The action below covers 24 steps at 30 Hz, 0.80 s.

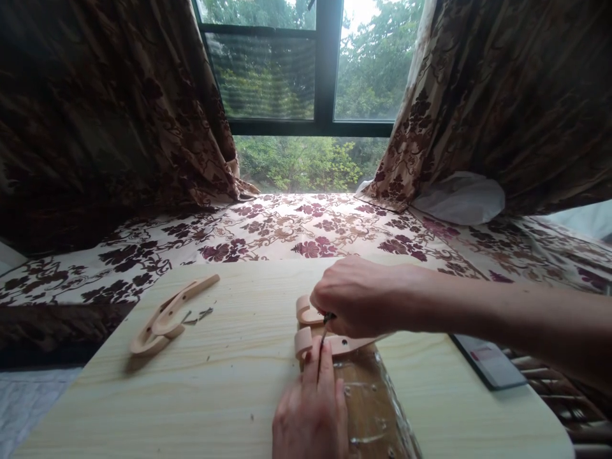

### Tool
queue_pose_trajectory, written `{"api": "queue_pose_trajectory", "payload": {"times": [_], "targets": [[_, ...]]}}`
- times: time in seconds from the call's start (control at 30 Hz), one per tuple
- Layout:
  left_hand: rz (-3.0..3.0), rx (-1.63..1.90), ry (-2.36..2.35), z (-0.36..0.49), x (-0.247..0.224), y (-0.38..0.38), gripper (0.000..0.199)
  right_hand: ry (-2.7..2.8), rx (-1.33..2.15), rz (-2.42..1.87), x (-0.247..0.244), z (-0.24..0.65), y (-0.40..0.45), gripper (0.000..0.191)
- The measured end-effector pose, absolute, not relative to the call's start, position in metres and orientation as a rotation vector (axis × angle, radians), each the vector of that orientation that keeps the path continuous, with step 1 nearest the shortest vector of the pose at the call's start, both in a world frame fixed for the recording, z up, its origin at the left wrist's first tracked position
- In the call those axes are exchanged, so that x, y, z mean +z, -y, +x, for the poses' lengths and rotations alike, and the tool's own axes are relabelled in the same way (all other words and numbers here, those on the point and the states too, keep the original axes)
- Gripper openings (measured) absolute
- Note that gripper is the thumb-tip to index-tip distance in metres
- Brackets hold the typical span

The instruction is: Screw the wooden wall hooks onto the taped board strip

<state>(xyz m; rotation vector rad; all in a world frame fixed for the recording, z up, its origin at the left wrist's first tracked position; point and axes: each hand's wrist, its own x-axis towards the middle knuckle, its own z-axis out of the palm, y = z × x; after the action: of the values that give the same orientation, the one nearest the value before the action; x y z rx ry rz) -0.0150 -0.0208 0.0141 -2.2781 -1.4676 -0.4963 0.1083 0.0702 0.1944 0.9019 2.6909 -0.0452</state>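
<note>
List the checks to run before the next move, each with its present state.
1. Left hand at the near hook: ok, fingers lie against it.
2. Thin tool gripped in the right hand: ok.
3. Tool tip seated: cannot tell, too small and partly hidden by the fingers.
4. Far hook beside the near one: ok.
5. Loose screws in one neat pile: not ok, scattered by the other hooks.
</note>
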Motion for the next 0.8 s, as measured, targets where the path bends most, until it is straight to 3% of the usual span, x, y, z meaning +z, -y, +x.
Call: {"api": "queue_pose_trajectory", "payload": {"times": [0.37,0.6,0.8], "targets": [[-2.297,-0.480,1.472,-0.016,0.017,0.022,0.041,-2.768,0.001,0.706,0.200,0.107,-0.070,0.015],[-2.292,-0.503,1.487,-0.017,0.016,0.022,0.042,-2.639,-0.004,0.954,0.203,0.107,-0.068,0.014],[-2.311,-0.466,1.480,-0.015,0.025,0.022,0.041,-2.736,0.003,0.712,0.209,0.107,-0.062,0.017]]}}
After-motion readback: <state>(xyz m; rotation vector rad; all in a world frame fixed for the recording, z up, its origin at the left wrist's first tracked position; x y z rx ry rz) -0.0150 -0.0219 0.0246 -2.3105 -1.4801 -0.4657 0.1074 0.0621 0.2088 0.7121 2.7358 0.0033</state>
